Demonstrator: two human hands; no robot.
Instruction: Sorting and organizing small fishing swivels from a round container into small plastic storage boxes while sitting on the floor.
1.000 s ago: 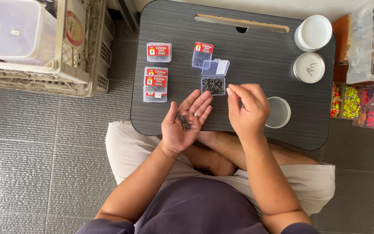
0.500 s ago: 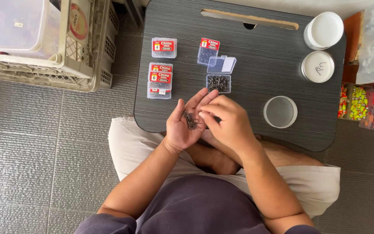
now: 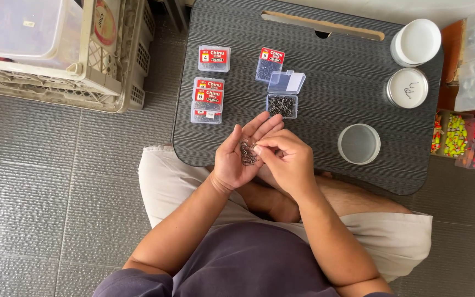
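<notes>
At frame centre, the left hand (image 3: 238,157) lies cupped, palm up, cradling a pile of small dark hooks (image 3: 248,153). The right hand (image 3: 286,159) pinches fingertips into that pile. Just above, an open clear box (image 3: 281,105) of hooks sits on the dark lap table (image 3: 331,71).

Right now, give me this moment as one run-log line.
left hand: palm up, cupping hooks | right hand: fingers pinching at hooks | open box: on lap table

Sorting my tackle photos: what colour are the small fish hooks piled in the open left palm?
Dark grey metal hooks, seen in the head view.
</notes>
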